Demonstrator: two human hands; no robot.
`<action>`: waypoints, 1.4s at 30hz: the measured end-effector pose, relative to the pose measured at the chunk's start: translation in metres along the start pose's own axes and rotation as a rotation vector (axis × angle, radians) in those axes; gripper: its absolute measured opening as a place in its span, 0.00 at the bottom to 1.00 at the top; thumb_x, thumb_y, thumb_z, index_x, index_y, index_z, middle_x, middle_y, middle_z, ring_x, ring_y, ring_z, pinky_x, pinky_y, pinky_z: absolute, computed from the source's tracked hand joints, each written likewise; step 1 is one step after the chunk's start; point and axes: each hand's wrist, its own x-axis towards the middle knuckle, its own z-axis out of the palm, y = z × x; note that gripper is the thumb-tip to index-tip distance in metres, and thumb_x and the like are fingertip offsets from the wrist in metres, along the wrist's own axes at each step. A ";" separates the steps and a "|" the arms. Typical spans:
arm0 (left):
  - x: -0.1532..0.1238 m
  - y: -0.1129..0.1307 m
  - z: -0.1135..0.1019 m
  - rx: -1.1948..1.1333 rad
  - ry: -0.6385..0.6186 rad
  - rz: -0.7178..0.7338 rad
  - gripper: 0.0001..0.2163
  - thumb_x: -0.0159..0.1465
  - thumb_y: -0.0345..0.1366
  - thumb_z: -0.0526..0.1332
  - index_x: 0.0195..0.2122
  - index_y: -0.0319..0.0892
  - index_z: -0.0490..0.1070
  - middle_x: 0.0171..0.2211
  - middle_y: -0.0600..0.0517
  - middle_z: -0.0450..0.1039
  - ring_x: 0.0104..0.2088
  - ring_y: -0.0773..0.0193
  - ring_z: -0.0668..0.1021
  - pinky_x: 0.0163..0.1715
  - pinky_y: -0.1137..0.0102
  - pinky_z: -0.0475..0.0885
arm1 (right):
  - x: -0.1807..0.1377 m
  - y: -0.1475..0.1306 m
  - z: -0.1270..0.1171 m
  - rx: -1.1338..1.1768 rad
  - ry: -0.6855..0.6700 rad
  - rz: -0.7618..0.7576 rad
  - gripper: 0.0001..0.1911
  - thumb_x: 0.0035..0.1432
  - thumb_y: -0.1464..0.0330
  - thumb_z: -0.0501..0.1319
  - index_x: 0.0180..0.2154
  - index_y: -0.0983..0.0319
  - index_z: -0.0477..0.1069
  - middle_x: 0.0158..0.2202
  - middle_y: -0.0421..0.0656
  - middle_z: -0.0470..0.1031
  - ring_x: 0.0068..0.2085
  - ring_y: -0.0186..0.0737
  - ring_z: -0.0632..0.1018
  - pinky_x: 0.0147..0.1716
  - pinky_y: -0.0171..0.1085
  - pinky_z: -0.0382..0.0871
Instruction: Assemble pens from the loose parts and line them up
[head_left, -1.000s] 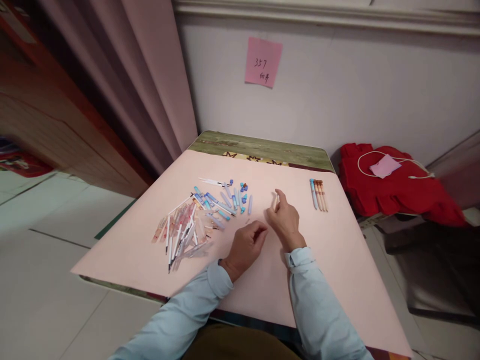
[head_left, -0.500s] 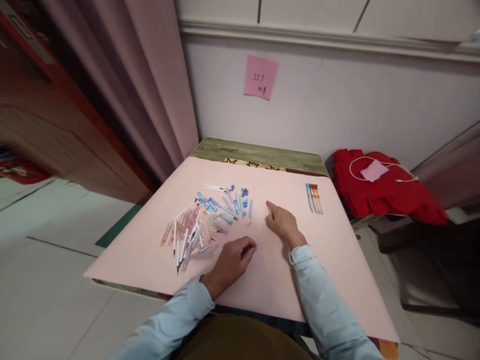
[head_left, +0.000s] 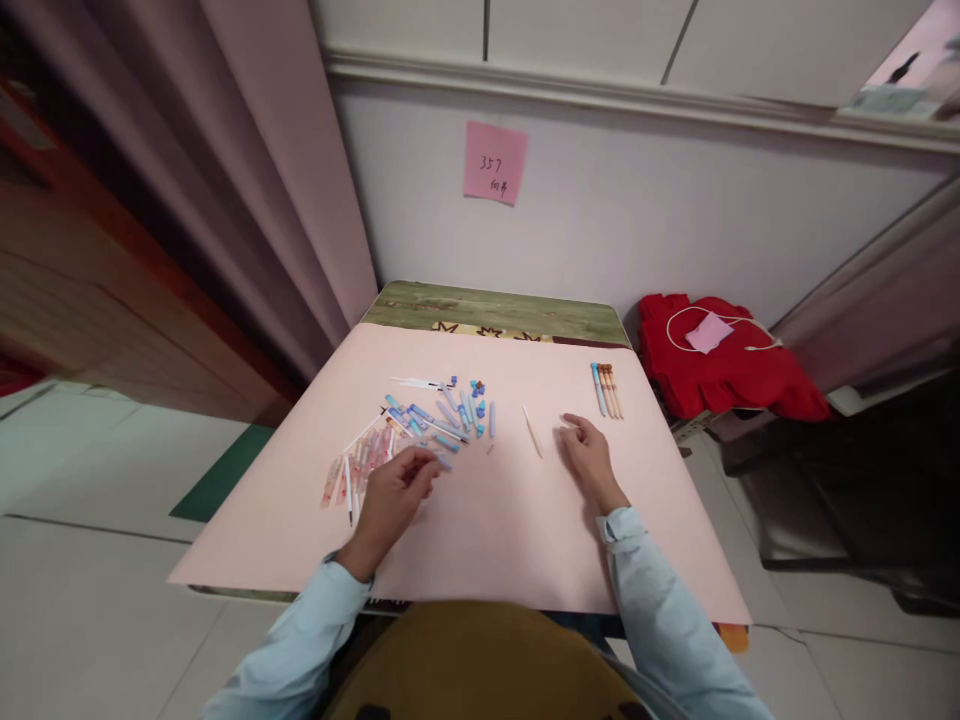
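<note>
A heap of pen parts [head_left: 409, 430] lies on the left of the pink sheet [head_left: 487, 520]: clear and pink barrels, white refills, blue caps and small blue bits. My left hand [head_left: 390, 495] is at the heap's near edge, fingers curled over the barrels; what they hold is hidden. My right hand [head_left: 591, 458] rests on the sheet to the right with fingers stretched out and nothing in it. A thin pale tube [head_left: 532, 432] lies alone just left of it. Several finished pens [head_left: 606, 390], one blue and the others orange, lie side by side beyond my right hand.
The sheet covers a small table whose green wooden edge [head_left: 495, 305] touches the wall, under a pink note [head_left: 494, 163]. A curtain [head_left: 285, 200] hangs at the left. A red cloth with a white cable [head_left: 727, 365] lies to the right. Tiled floor surrounds the table.
My right hand has laid the pale tube on the sheet and drawn away to the right. My left hand has moved left to the heap of parts.
</note>
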 end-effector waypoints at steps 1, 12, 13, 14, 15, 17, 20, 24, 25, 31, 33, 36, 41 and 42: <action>0.002 -0.001 -0.005 -0.040 0.020 -0.031 0.10 0.59 0.43 0.64 0.34 0.42 0.74 0.26 0.53 0.75 0.21 0.68 0.73 0.22 0.73 0.71 | -0.005 0.002 -0.004 0.023 0.032 0.027 0.28 0.54 0.56 0.58 0.49 0.70 0.74 0.21 0.34 0.63 0.24 0.35 0.64 0.25 0.34 0.59; 0.021 -0.006 -0.021 -0.095 0.154 -0.081 0.11 0.58 0.42 0.65 0.35 0.40 0.75 0.26 0.52 0.76 0.22 0.69 0.74 0.23 0.74 0.71 | -0.049 -0.042 0.033 -0.287 -0.155 -0.240 0.11 0.60 0.62 0.57 0.31 0.60 0.75 0.26 0.39 0.72 0.27 0.36 0.70 0.30 0.34 0.60; 0.021 -0.005 -0.022 -0.090 0.155 -0.081 0.11 0.57 0.42 0.65 0.35 0.40 0.75 0.27 0.52 0.76 0.22 0.68 0.74 0.23 0.74 0.71 | -0.045 -0.044 0.035 -0.355 -0.146 -0.256 0.11 0.60 0.63 0.56 0.33 0.60 0.75 0.28 0.40 0.74 0.29 0.36 0.72 0.31 0.34 0.60; 0.022 -0.005 -0.023 -0.083 0.160 -0.084 0.11 0.57 0.42 0.65 0.36 0.40 0.75 0.27 0.52 0.76 0.23 0.68 0.75 0.24 0.74 0.72 | -0.041 -0.045 0.035 -0.425 -0.123 -0.252 0.11 0.61 0.62 0.56 0.34 0.60 0.75 0.31 0.41 0.75 0.30 0.37 0.73 0.32 0.34 0.60; 0.021 -0.005 -0.025 -0.074 0.169 -0.088 0.11 0.57 0.42 0.66 0.36 0.40 0.75 0.27 0.52 0.77 0.23 0.68 0.75 0.24 0.74 0.72 | -0.036 -0.045 0.034 -0.491 -0.090 -0.230 0.12 0.61 0.61 0.56 0.36 0.60 0.75 0.33 0.42 0.75 0.31 0.37 0.73 0.32 0.34 0.60; 0.021 -0.007 -0.030 -0.059 0.191 -0.098 0.10 0.57 0.41 0.66 0.36 0.41 0.75 0.27 0.52 0.77 0.23 0.68 0.75 0.24 0.74 0.72 | -0.026 -0.043 0.029 -0.597 -0.027 -0.163 0.14 0.60 0.58 0.58 0.39 0.61 0.73 0.34 0.43 0.76 0.32 0.39 0.74 0.31 0.35 0.58; 0.022 -0.012 -0.037 -0.051 0.220 -0.119 0.10 0.57 0.42 0.66 0.34 0.41 0.74 0.26 0.53 0.76 0.22 0.69 0.74 0.23 0.75 0.72 | -0.020 -0.039 0.022 -0.658 -0.046 -0.083 0.16 0.58 0.54 0.60 0.37 0.61 0.71 0.30 0.42 0.75 0.30 0.39 0.73 0.29 0.35 0.56; 0.026 -0.016 -0.035 -0.069 0.213 -0.142 0.11 0.57 0.42 0.66 0.35 0.40 0.74 0.27 0.53 0.76 0.22 0.69 0.74 0.23 0.74 0.71 | -0.023 -0.036 0.026 -0.710 -0.112 -0.071 0.13 0.58 0.57 0.61 0.34 0.60 0.69 0.27 0.40 0.74 0.29 0.38 0.72 0.29 0.35 0.54; 0.027 -0.016 -0.033 -0.075 0.200 -0.137 0.11 0.57 0.42 0.66 0.36 0.40 0.75 0.27 0.53 0.76 0.22 0.69 0.74 0.23 0.74 0.71 | -0.024 -0.036 0.028 -0.736 -0.102 -0.070 0.11 0.59 0.59 0.60 0.34 0.60 0.69 0.28 0.41 0.74 0.29 0.38 0.72 0.29 0.35 0.53; 0.030 -0.015 -0.026 -0.049 0.158 -0.120 0.11 0.58 0.42 0.66 0.37 0.40 0.75 0.27 0.53 0.75 0.23 0.69 0.74 0.25 0.74 0.71 | -0.014 -0.037 0.038 -0.798 -0.075 -0.084 0.07 0.60 0.64 0.57 0.34 0.60 0.70 0.29 0.42 0.75 0.30 0.38 0.72 0.28 0.35 0.52; 0.029 -0.017 -0.028 -0.046 0.164 -0.136 0.11 0.58 0.42 0.66 0.37 0.40 0.75 0.28 0.52 0.76 0.24 0.68 0.75 0.25 0.74 0.72 | -0.011 -0.037 0.036 -0.802 -0.078 -0.093 0.07 0.60 0.64 0.58 0.34 0.61 0.70 0.29 0.42 0.75 0.30 0.38 0.73 0.28 0.35 0.52; 0.028 -0.021 -0.032 -0.055 0.170 -0.145 0.11 0.58 0.42 0.65 0.37 0.40 0.74 0.28 0.52 0.76 0.24 0.68 0.75 0.25 0.74 0.72 | -0.010 -0.041 0.033 -0.761 -0.057 -0.108 0.10 0.59 0.61 0.59 0.36 0.61 0.72 0.30 0.42 0.75 0.30 0.38 0.73 0.28 0.35 0.53; 0.029 -0.022 -0.030 -0.053 0.177 -0.154 0.11 0.57 0.42 0.65 0.36 0.40 0.74 0.27 0.52 0.76 0.23 0.68 0.74 0.24 0.74 0.71 | -0.021 -0.049 0.044 -0.510 -0.016 -0.170 0.13 0.62 0.58 0.57 0.35 0.60 0.72 0.26 0.40 0.73 0.27 0.37 0.72 0.28 0.34 0.55; 0.030 -0.020 -0.028 -0.054 0.169 -0.154 0.12 0.57 0.43 0.65 0.36 0.40 0.74 0.27 0.52 0.76 0.23 0.68 0.74 0.25 0.74 0.71 | -0.024 -0.050 0.050 -0.450 -0.046 -0.190 0.13 0.62 0.59 0.57 0.32 0.60 0.72 0.25 0.39 0.73 0.27 0.36 0.71 0.28 0.34 0.56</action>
